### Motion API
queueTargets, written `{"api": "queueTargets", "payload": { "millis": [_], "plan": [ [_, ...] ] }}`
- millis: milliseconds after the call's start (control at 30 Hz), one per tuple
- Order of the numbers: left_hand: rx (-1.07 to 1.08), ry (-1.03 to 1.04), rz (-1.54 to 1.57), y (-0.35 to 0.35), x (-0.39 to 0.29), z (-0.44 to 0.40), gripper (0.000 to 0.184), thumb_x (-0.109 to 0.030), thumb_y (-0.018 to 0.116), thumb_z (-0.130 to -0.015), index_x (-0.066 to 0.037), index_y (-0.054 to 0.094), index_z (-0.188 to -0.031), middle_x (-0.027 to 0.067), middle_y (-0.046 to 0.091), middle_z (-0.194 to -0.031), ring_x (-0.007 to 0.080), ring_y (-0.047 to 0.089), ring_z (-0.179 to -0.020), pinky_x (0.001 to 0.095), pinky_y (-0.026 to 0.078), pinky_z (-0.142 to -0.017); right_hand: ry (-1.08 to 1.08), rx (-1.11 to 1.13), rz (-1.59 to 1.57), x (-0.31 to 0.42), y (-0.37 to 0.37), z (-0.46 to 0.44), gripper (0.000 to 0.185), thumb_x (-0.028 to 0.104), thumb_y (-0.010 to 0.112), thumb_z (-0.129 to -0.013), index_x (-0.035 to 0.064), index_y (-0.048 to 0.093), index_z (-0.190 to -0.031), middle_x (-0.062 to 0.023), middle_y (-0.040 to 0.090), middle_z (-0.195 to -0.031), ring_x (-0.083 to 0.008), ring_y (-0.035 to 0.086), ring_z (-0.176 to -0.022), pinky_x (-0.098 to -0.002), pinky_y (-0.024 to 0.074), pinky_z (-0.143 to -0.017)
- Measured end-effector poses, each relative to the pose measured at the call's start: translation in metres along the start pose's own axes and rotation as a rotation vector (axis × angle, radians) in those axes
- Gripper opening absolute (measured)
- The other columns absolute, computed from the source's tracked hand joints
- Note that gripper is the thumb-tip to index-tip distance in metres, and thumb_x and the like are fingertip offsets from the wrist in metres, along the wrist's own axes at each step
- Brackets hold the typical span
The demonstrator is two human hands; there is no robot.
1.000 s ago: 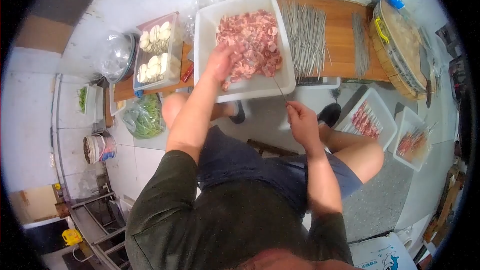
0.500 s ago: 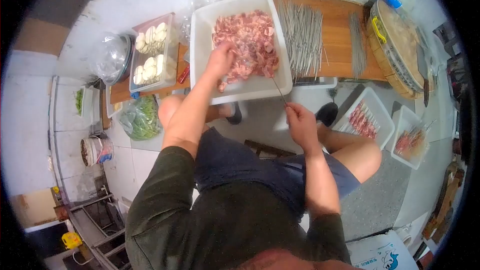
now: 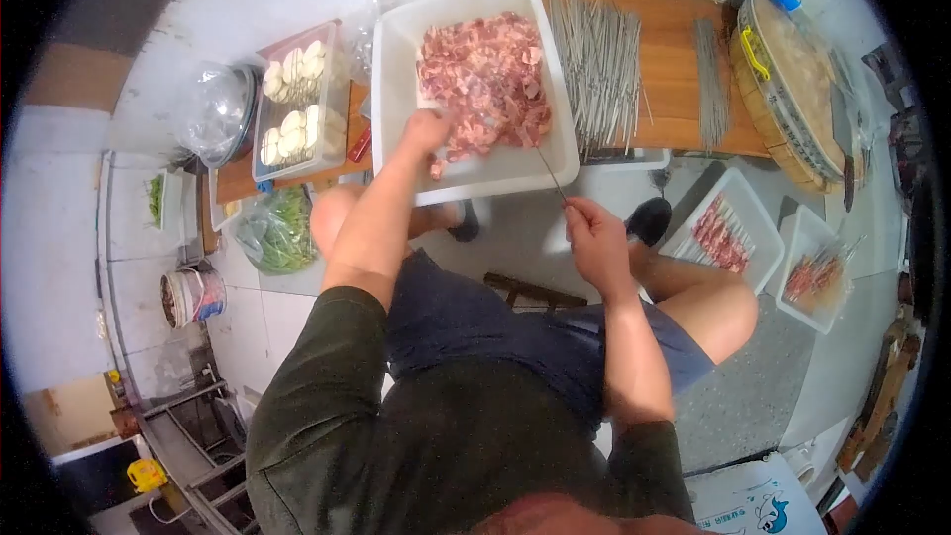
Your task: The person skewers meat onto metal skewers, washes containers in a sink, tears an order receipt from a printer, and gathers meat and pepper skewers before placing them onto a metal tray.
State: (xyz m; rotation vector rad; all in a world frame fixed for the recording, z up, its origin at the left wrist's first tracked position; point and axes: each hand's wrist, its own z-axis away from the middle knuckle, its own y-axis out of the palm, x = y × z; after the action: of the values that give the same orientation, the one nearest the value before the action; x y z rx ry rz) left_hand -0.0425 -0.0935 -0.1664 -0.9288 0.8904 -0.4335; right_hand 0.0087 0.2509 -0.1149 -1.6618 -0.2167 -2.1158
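Left hand (image 3: pixel 426 131) shifted nearer edge of meat (image 3: pixel 487 74).

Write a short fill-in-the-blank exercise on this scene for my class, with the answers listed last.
1. The bare right hand holds a thin metal ____.
2. The bare left hand is at a white rectangular plastic tub of raw reddish ____.
3. Seen from the wearer's side, the round wooden block stands at the brown wooden table's ____ end.

Answers: skewer; meat; right.
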Motion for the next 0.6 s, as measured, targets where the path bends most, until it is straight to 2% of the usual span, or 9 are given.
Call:
{"api": "queueTargets", "payload": {
  "millis": [33,133,233,333,433,533,600],
  "plan": [
    [0.037,-0.002,-0.062,0.002,-0.003,0.002,0.036,-0.03,0.061,-0.083,0.006,0.063,-0.081,0.0141,0.062,-0.073,0.0184,0.058,-0.067,0.0351,0.047,-0.06,0.01,0.005,-0.005,-0.001,0.0,0.001,0.024,0.017,0.054,-0.089,-0.0002,0.063,-0.103,-0.0085,0.061,-0.071,-0.0131,0.054,-0.064,-0.0275,0.0448,-0.061],
    [0.097,-0.086,0.074,0.009,0.007,-0.007,0.034,-0.028,0.064,-0.081,0.006,0.064,-0.086,0.0106,0.062,-0.075,0.0183,0.058,-0.069,0.0348,0.047,-0.061,-0.022,-0.02,-0.013,-0.002,0.002,0.002,0.021,0.015,0.054,-0.091,-0.0014,0.062,-0.102,0.0027,0.05,-0.063,-0.0053,0.044,-0.056,-0.0212,0.0366,-0.051],
    [0.22,-0.245,0.519,0.0,0.004,0.003,0.029,-0.026,0.067,-0.08,0.002,0.064,-0.089,0.0074,0.062,-0.078,0.0177,0.057,-0.07,0.0331,0.047,-0.062,-0.001,-0.012,0.003,-0.002,-0.001,0.002,0.024,0.017,0.055,-0.089,-0.0009,0.062,-0.103,-0.0074,0.06,-0.07,-0.0126,0.053,-0.063,-0.0267,0.0442,-0.06],
    [0.288,-0.238,0.642,-0.018,-0.004,0.011,0.026,-0.021,0.065,-0.083,-0.001,0.061,-0.099,0.0065,0.063,-0.087,0.0176,0.059,-0.074,0.0305,0.048,-0.067,-0.026,-0.011,0.018,-0.002,-0.001,0.003,0.024,0.017,0.054,-0.09,-0.0011,0.062,-0.104,-0.0082,0.061,-0.071,-0.0129,0.054,-0.063,-0.0269,0.0446,-0.061],
    [0.248,-0.144,0.987,-0.018,0.003,0.012,0.032,-0.023,0.061,-0.085,-0.003,0.055,-0.109,0.0089,0.062,-0.099,0.0216,0.057,-0.082,0.0364,0.048,-0.073,-0.003,0.01,0.03,0.003,0.0,0.003,0.025,0.018,0.054,-0.089,-0.001,0.062,-0.105,-0.0093,0.062,-0.073,-0.0142,0.056,-0.064,-0.0278,0.0455,-0.062],
    [0.33,0.012,1.321,-0.026,-0.002,0.019,0.026,-0.018,0.053,-0.091,-0.002,0.052,-0.112,0.0107,0.063,-0.107,0.022,0.061,-0.096,0.0323,0.05,-0.078,-0.035,0.002,0.036,-0.002,0.005,0.002,0.025,0.018,0.055,-0.089,-0.0007,0.062,-0.104,-0.0099,0.063,-0.074,-0.0153,0.057,-0.065,-0.0282,0.0459,-0.062],
    [0.37,-0.015,1.493,-0.034,-0.014,0.032,0.025,-0.02,0.05,-0.093,-0.002,0.053,-0.111,0.011,0.062,-0.108,0.0216,0.06,-0.099,0.0329,0.05,-0.08,-0.033,0.017,0.034,-0.001,0.007,0.002,0.025,0.018,0.056,-0.088,-0.0005,0.062,-0.104,-0.0098,0.063,-0.074,-0.0156,0.057,-0.065,-0.0283,0.0459,-0.062]
  ]
}}
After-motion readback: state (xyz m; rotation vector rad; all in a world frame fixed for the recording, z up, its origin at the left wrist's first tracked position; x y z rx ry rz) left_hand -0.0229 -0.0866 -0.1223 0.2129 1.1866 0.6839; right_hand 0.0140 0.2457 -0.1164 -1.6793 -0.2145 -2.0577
